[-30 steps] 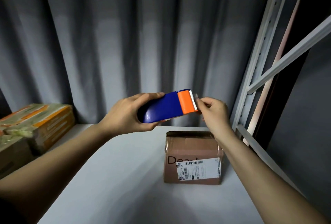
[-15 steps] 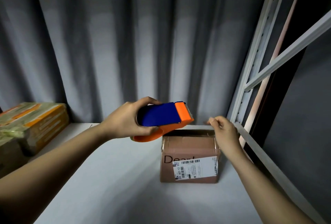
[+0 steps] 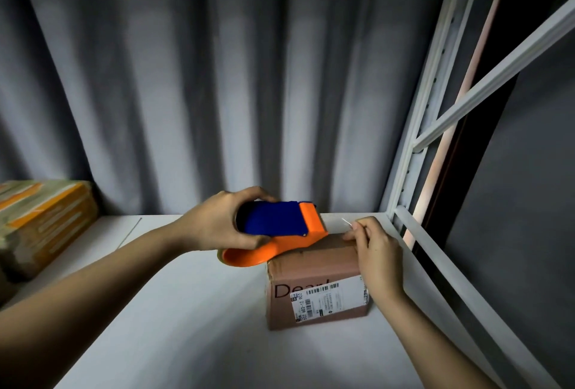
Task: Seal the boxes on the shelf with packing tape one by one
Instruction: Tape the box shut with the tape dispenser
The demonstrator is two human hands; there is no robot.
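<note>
Nearest: two bare forearms, entering from the lower corners and converging over a white shelf.

Mid-shelf, right of centre: a brown box, standing on the shelf, printed "Dear" with a white barcode label on the near face. Top flaps down.

Left hand: fingers curled round the blue body of a tape dispenser, thumb underneath. Orange nose of the dispenser pointing right, resting at the box's top left edge; orange base overhanging the left side of the box.

Right hand: thumb and forefinger pinching the clear tape end just beyond the dispenser nose, at the box's far right top edge. Remaining fingers loosely curled, lying against the right side of the box. Tape itself barely visible.

Left, well apart from the box: stacked cartons with orange and green print, at the shelf's left edge.

Right: white metal frame with perforated upright and diagonal brace, close beside the right hand.

Farthest: grey pleated curtain behind the whole shelf.
</note>
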